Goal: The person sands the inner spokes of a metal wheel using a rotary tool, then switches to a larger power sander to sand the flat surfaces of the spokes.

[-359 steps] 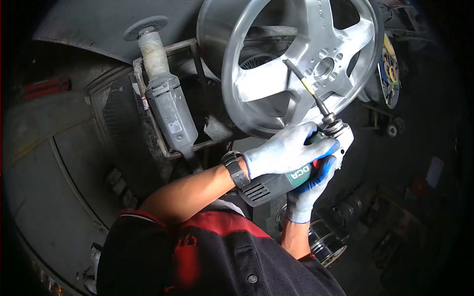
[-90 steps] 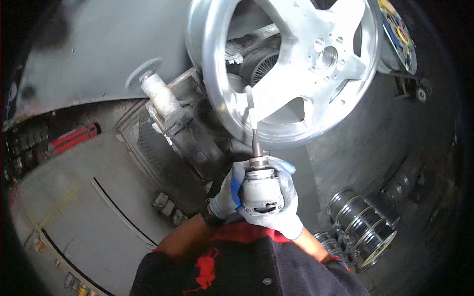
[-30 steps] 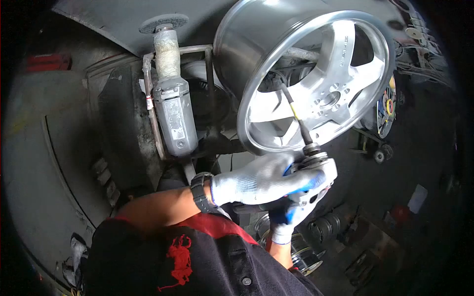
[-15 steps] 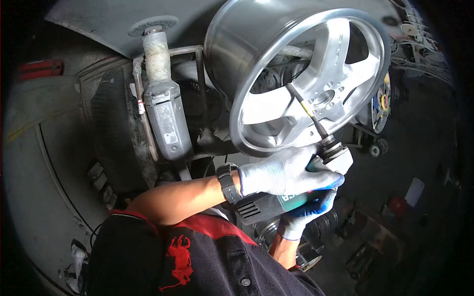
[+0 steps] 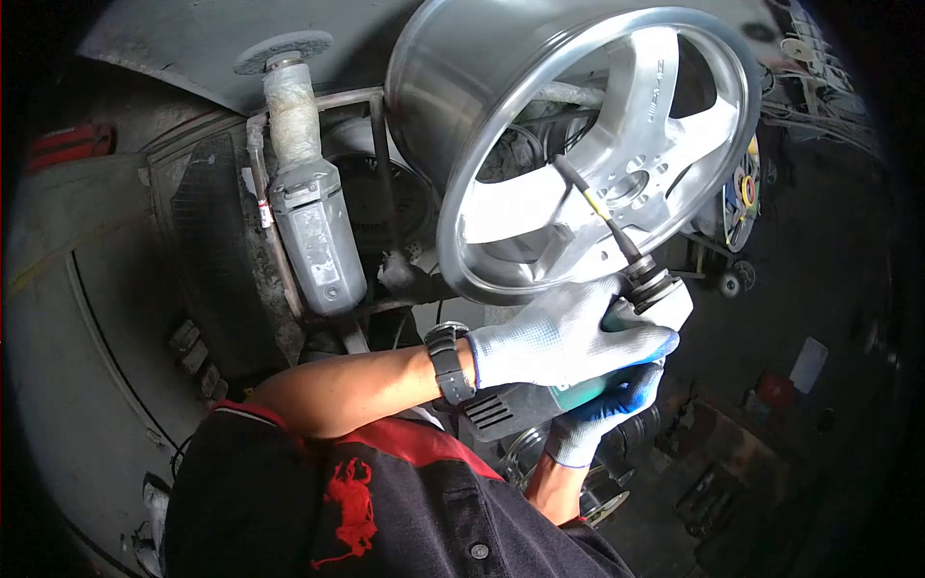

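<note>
My left hand (image 5: 568, 337), in a white glove with blue-coated fingers, is closed around the head of a green and black angle grinder (image 5: 501, 409). Below it, my right hand (image 5: 602, 414), gloved alike, wraps the grinder's body from the other side. A long dark shaft (image 5: 621, 241) with a yellow band sticks out from the grinder's head. Its tip overlaps a spoke of the shiny five-spoke alloy wheel (image 5: 511, 207), left of the hub. The wheel stands tilted in front of me, its barrel toward the upper left.
Left of the wheel, a grey power tool (image 5: 318, 236) with a wrapped neck and round disc is mounted by a metal frame (image 5: 383, 144). Another wheel (image 5: 742, 197) stands behind on the right. A red object (image 5: 72, 144) lies far left. Cables (image 5: 819, 87) hang at upper right.
The wheel and the mounted tool sit slightly further left in view. Both hands keep their hold on the grinder, and the shaft's tip has shifted slightly up and left in view.
</note>
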Tool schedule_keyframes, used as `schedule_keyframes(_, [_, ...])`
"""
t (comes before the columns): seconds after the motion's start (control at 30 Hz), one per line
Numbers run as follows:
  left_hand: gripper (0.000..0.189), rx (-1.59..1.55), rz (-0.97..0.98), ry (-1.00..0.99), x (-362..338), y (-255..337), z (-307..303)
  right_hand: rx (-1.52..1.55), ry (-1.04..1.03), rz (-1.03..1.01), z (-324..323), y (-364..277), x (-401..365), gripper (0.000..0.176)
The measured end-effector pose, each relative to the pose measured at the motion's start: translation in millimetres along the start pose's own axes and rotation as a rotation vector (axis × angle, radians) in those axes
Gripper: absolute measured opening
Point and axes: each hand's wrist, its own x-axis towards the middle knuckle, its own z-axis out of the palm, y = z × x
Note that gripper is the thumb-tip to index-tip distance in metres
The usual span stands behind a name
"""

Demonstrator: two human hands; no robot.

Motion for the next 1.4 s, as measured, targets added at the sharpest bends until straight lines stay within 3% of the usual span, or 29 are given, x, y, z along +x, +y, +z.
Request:
schedule_keyframes(0.17, [0.036, -0.034, 0.049, 0.073, -10.9, -4.7, 7.2, 0.207, 0.098, 0.109, -3.5, 3.3, -8.8, 0.046])
schedule_keyframes(0.23, [0.034, -0.080, 0.025, 0.064, -9.8, -1.1, 7.9, 0.211, -0.002, 0.084, -1.6, -3.2, -5.5, 0.043])
schedule_keyframes(0.37, [0.034, -0.167, 0.006, 0.001, 0.3, 4.4, 1.2, -0.074, 0.101, -0.011, 4.7, -2.3, 3.3, 0.039])
schedule_keyframes(0.63, [0.032, -0.345, 0.035, 0.045, -6.8, 4.7, 8.5, 0.065, 0.081, 0.050, 6.6, -6.1, -0.9, 0.030])
schedule_keyframes(0.7, [0.032, -0.319, 0.022, 0.011, -1.5, 9.5, 3.2, -0.144, 0.181, -0.041, 2.2, -0.2, 1.7, 0.031])
schedule_keyframes(0.77, [0.032, -0.255, 0.025, 0.003, -0.9, 10.6, 0.8, -0.165, 0.179, -0.044, 7.0, -1.0, 0.2, 0.033])
schedule_keyframes(0.87, [0.036, -0.324, 0.052, 0.005, -8.8, 3.9, 2.8, -0.060, 0.019, 0.030, -4.1, 3.5, -7.8, 0.043])
schedule_keyframes(0.97, [0.041, -0.379, -0.009, 0.019, -25.7, 1.1, 6.1, -0.036, 0.143, 0.133, 4.2, 2.5, -20.9, 0.047])
schedule_keyframes(1.0, [0.043, -0.315, 0.023, 0.053, -30.7, -0.4, 6.3, 0.032, 0.043, 0.068, -2.9, 8.1, -25.3, 0.048])
schedule_keyframes(1.1, [0.049, -0.154, 0.067, 0.105, -43.8, 2.4, 3.0, 0.157, 0.283, 0.282, -8.0, 17.6, -35.4, 0.049])
schedule_keyframes(1.17, [0.050, -0.074, 0.038, 0.154, -48.3, 4.1, 3.3, 0.105, 0.265, 0.258, -9.1, 19.2, -36.9, 0.052])
schedule_keyframes(1.23, [0.048, -0.076, 0.090, 0.158, -38.9, -0.3, 5.0, 0.136, 0.069, 0.162, -7.9, 13.9, -31.6, 0.055])
schedule_keyframes(1.27, [0.046, -0.097, 0.047, 0.112, -32.7, -0.4, 3.9, 0.117, 0.069, 0.149, -8.0, 16.9, -26.8, 0.058])
schedule_keyframes(1.4, [0.041, -0.115, 0.006, -0.022, -11.0, -4.9, -0.3, 0.094, 0.027, 0.053, 4.2, 7.1, -12.0, 0.045])
